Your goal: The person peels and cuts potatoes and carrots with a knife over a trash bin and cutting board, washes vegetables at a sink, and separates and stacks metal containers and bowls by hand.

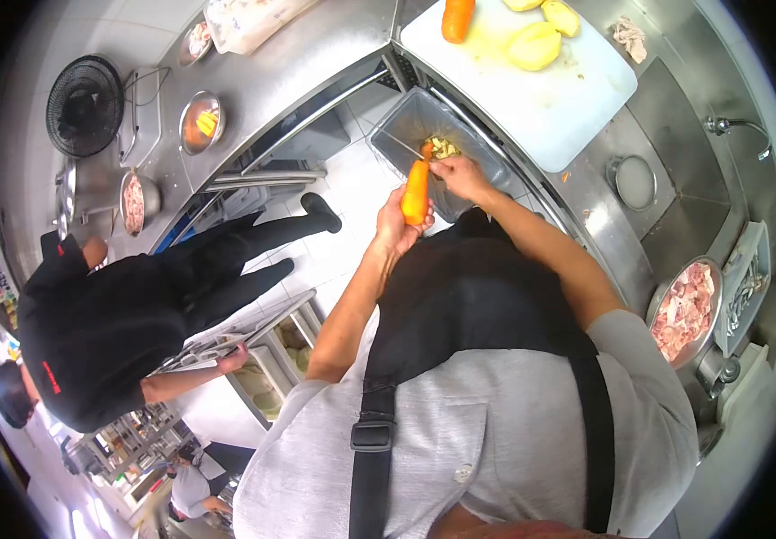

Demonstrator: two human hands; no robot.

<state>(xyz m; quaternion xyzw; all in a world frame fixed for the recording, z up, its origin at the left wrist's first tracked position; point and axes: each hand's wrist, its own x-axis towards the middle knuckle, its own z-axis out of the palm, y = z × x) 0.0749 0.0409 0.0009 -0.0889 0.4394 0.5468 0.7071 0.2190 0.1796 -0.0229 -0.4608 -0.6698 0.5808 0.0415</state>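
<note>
The left-hand steel desk carries a black fan near the wall, a bowl of raw meat pieces and a metal bowl with orange and yellow pieces inside. Its front edge slants up to a corner with the right-hand desk. Below that edge, a person in black stands facing the desk, and white floor tiles leave open room between that person's feet and the left hand. This hand's fingers are wrapped round an orange carrot, held in the air beside a grey bin with pale and orange peelings inside. The right hand has bent fingers close at the carrot's far end; whether it pinches a tool I cannot tell. Just beyond the bin, a white board lies near the right-hand desk's front edge, bearing a second carrot and peeled potatoes. Further right are a round metal container, its contents unclear, a large bowl heaped with raw meat, and a tray holding metal utensils.
</note>
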